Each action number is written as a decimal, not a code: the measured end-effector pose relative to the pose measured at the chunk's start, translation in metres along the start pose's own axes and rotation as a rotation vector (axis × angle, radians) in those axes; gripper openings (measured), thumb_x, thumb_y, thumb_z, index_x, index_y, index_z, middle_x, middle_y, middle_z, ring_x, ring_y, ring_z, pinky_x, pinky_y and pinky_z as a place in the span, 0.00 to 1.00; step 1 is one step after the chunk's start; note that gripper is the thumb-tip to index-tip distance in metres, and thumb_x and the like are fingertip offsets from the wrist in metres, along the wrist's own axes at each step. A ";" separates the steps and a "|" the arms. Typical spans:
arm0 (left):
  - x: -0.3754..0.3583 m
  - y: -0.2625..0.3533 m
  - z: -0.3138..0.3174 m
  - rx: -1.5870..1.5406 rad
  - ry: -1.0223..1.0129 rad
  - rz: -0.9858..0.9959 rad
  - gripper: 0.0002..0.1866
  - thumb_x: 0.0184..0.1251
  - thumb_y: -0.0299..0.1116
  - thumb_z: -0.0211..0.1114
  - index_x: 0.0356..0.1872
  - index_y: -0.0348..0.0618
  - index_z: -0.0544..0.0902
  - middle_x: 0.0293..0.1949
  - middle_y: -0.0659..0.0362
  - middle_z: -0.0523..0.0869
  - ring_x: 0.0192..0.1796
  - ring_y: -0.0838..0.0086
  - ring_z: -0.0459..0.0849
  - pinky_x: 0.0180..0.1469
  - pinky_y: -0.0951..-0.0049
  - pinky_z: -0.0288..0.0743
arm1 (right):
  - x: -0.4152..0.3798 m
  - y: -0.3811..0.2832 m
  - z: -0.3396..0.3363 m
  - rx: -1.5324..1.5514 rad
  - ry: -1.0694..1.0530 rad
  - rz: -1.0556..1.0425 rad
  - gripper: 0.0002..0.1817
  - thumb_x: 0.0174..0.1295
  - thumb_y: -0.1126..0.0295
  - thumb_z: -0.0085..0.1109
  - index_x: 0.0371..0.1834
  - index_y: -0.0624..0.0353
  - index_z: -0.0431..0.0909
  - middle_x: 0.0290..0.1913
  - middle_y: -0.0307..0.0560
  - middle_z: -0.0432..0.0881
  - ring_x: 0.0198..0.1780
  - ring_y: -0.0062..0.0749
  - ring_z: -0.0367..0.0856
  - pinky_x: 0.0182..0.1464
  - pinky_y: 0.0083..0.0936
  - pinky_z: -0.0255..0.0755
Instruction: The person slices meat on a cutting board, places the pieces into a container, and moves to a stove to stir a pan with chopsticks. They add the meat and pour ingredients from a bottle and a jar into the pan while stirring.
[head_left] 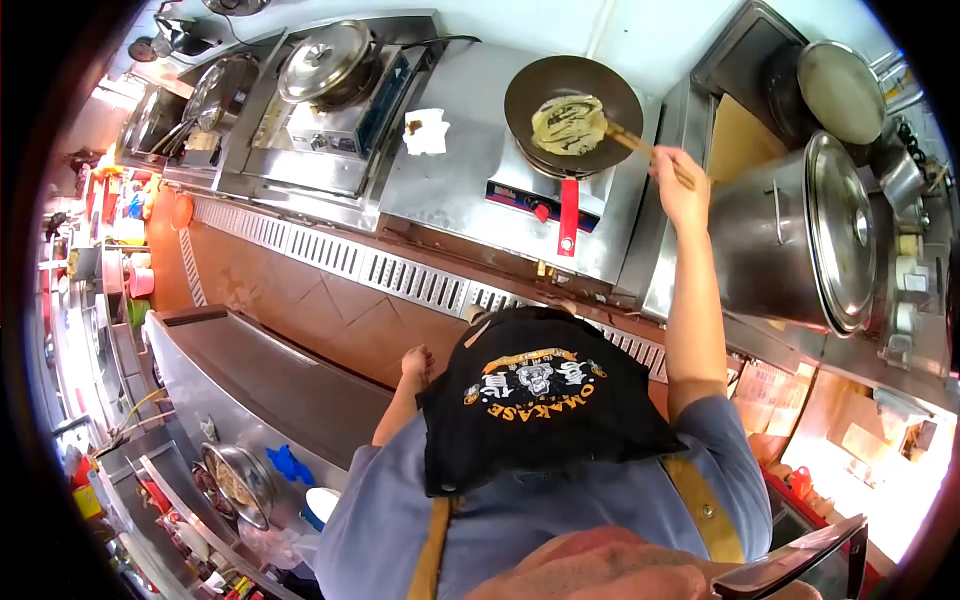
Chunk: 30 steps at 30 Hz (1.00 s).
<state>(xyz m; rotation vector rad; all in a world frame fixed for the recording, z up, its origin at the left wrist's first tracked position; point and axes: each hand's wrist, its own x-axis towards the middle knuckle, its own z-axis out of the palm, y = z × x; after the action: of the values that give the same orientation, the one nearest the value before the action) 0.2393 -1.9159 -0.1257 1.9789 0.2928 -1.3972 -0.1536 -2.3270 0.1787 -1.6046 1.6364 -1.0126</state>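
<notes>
My right hand is stretched out to the stove and grips a wooden utensil whose tip lies on a thin, pale yellow, round omelette. The omelette lies flat in a dark frying pan with a red handle, which sits on a steel burner unit. My left hand hangs at my side above the floor, fingers loosely curled, holding nothing. I wear a black apron with a printed logo.
A large steel stock pot with a lid stands right of my arm. A lidded pot and a white cloth are left of the pan. A floor drain grate runs along the stoves. A steel counter with a bowl is at lower left.
</notes>
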 end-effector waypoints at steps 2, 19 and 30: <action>-0.009 0.002 0.004 0.017 0.005 0.024 0.09 0.69 0.37 0.57 0.44 0.44 0.78 0.30 0.61 0.79 0.26 0.75 0.77 0.25 0.75 0.68 | 0.001 0.006 0.002 0.004 -0.112 0.034 0.13 0.67 0.61 0.55 0.43 0.56 0.83 0.30 0.39 0.85 0.34 0.21 0.81 0.41 0.21 0.73; -0.021 0.007 0.002 0.056 0.012 0.042 0.11 0.70 0.36 0.58 0.45 0.41 0.78 0.31 0.60 0.79 0.29 0.76 0.78 0.27 0.75 0.72 | 0.029 -0.006 0.021 0.004 -0.063 -0.062 0.13 0.67 0.60 0.55 0.44 0.55 0.84 0.31 0.42 0.86 0.35 0.24 0.84 0.41 0.20 0.74; -0.023 0.017 0.013 0.115 0.038 0.068 0.09 0.69 0.34 0.57 0.44 0.42 0.78 0.30 0.61 0.78 0.27 0.77 0.77 0.26 0.78 0.69 | 0.043 0.007 0.024 0.104 -0.113 0.012 0.14 0.69 0.62 0.55 0.46 0.59 0.83 0.35 0.41 0.86 0.38 0.22 0.84 0.41 0.19 0.75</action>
<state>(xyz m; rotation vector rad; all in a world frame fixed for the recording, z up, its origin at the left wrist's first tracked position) 0.2298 -1.9318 -0.1008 2.0901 0.1636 -1.3614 -0.1399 -2.3727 0.1638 -1.5525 1.4925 -0.9674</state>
